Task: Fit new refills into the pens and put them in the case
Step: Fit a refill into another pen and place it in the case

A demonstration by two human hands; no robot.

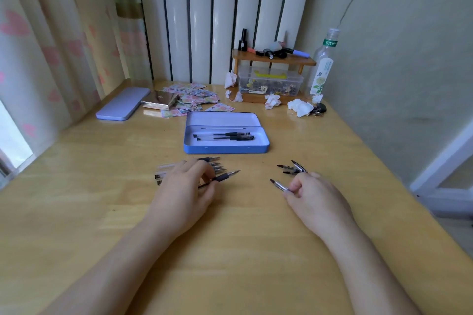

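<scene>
An open blue tin case (225, 148) lies mid-table with two black pens (225, 136) inside it. Just in front of it my left hand (184, 186) grips a pen (225, 176) with a black grip, tip pointing right. Under and behind that hand lies a bunch of pens (213, 165), partly hidden. To the right my right hand (312, 192) pinches a clear pen cap (279, 185) with a dark tip. Three more caps (291, 167) lie on the table just beyond it.
A closed lilac tin (122, 107), a shiny metal box (160, 101) and patterned papers (197, 100) lie at the back left. A wooden shelf (273, 59) over a clear box (268, 82), crumpled tissues (299, 107) and a bottle (322, 69) stand at the back right.
</scene>
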